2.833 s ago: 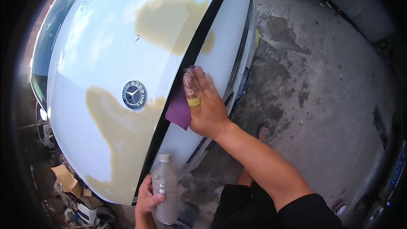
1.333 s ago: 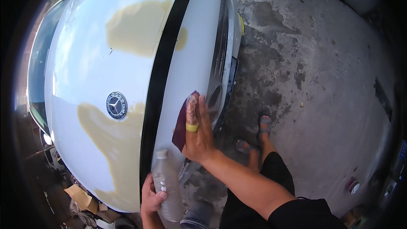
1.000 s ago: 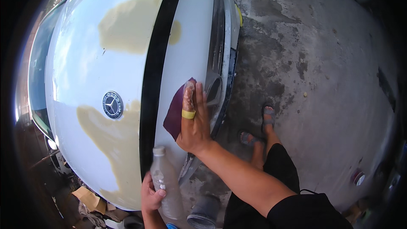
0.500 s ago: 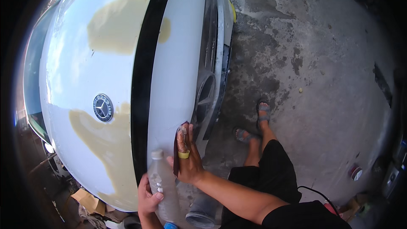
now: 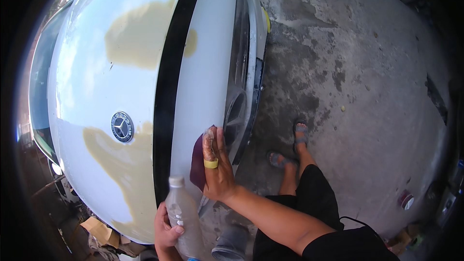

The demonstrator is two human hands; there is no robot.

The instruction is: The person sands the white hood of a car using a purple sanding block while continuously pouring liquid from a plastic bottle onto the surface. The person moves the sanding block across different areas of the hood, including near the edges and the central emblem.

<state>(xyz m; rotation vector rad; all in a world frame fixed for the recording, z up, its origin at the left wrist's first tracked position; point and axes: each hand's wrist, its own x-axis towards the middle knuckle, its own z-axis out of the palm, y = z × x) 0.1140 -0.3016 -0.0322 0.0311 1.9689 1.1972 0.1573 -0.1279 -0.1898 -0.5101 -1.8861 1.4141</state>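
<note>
A cloudy clear plastic bottle point(image 5: 185, 215) stands upright in my left hand point(image 5: 166, 229), fingers and thumb around its side, at the lower middle. Beyond it, my right hand point(image 5: 217, 174) lies with fingers stretched along the white front panel point(image 5: 199, 75) of a car. Under those fingers is a dark maroon sheet that looks like sandpaper point(image 5: 197, 165), its left part showing beside the hand. One finger of that hand is wrapped in clear film with a yellow band point(image 5: 210, 163). My right thumb is hidden.
The white hood point(image 5: 96, 92) bears tan patches point(image 5: 137, 34) and a round emblem point(image 5: 122, 127). A black gap point(image 5: 166, 96) separates it from the front panel. The grille point(image 5: 237, 111) is right of that. A grey bucket point(image 5: 229, 247) stands below; cardboard point(image 5: 99, 229) lies lower left.
My right hand has slid slightly farther up the panel, and more of the maroon sheet's face shows. The bottle and my left hand have shifted slightly left and down.
</note>
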